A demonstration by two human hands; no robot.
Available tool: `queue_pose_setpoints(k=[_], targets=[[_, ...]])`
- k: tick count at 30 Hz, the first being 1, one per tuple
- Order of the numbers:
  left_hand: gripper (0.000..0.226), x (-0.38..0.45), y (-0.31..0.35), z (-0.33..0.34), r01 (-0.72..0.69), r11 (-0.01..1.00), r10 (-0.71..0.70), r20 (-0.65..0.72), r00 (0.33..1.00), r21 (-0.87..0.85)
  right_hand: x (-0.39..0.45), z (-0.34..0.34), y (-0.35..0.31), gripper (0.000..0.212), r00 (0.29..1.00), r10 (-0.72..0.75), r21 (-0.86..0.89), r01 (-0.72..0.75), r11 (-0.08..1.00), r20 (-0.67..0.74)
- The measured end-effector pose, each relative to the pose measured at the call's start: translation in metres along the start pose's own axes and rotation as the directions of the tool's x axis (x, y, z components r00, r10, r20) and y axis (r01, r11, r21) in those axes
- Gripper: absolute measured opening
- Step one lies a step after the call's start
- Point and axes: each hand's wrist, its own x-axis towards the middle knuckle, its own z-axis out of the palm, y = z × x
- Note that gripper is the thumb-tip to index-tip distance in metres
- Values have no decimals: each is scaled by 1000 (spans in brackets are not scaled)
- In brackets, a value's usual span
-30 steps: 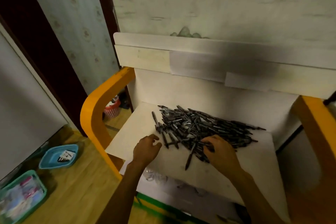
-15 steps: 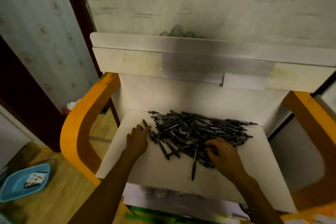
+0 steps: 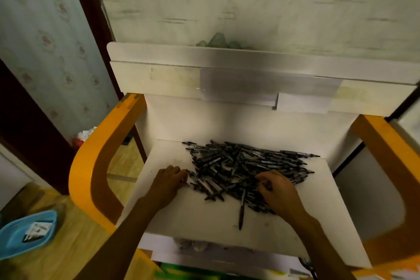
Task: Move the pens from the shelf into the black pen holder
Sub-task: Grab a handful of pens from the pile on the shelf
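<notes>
Resting on pens (image 3: 247,166): left hand (image 3: 167,183) fingers flat; right hand (image 3: 278,192) fingers curled, grip unclear; labels unreadable.

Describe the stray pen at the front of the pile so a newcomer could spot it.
Find the white shelf between the orange side panels, then the pen pile on it. The stray pen juts from the pile's near edge, left of the right hand, lying alone, pointing toward the camera.

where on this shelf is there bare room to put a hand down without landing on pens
Bare board runs along the front edge of the shelf, between the two forearms, broken only by one stray pen. The back left corner, between the orange side panel and the pen pile, is free too. The middle and right are crowded; the left hand and right hand sit at the pile's edges.
</notes>
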Motion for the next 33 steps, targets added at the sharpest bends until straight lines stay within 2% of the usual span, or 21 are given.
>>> queue_pose_setpoints(k=[2, 5, 8, 10, 13, 14, 16, 17, 18, 24, 30, 33], targets=[[21, -3, 5, 0, -19, 999, 20, 42, 999, -36, 3, -1, 1, 25, 1000, -4, -6, 4, 1000, 10], [17, -9, 7, 0, -15, 1000, 17, 97, 995, -19, 6, -1, 6, 25, 999, -13, -14, 13, 1000, 30], [18, -17, 11, -2, 40, 998, -35, 126, 991, -39, 9, -2, 11, 25, 999, -24, -14, 25, 1000, 42], [15, -20, 22, -7, 126, 983, -109, 131, 985, -132, 11, -3, 13, 24, 999, -29, -2, 30, 1000, 46], [4, -16, 46, -13, 318, 857, -328, 48, 944, -406, 14, -1, 16, 23, 998, -35, 9, 34, 999, 51], [7, -11, 54, -14, 387, 798, -425, 23, 905, -461, 14, -1, 16, 23, 998, -36, 11, 35, 999, 52], [17, 2, 66, -18, 552, 645, -616, 69, 785, -529, 15, 0, 17, 23, 997, -38, 22, 37, 999, 60], [24, 7, 70, -19, 615, 579, -670, 118, 733, -536, 15, 0, 18, 23, 997, -41, 25, 39, 999, 65], [30, 12, 73, -18, 649, 557, -687, 151, 711, -519, 15, -1, 18, 23, 997, -44, 27, 42, 999, 71], [31, 24, 88, -4, 686, 582, -676, 210, 707, -437, 13, -8, 29, 21, 998, -52, 24, 51, 998, 44], [34, 29, 94, -5, 742, 535, -729, 222, 647, -405, 14, -17, 39, 25, 999, -19, 31, 18, 999, 34], [41, 28, 97, -6, 774, 521, -774, 185, 606, -359, 14, -19, 41, 26, 999, -16, 35, 15, 999, 39]])
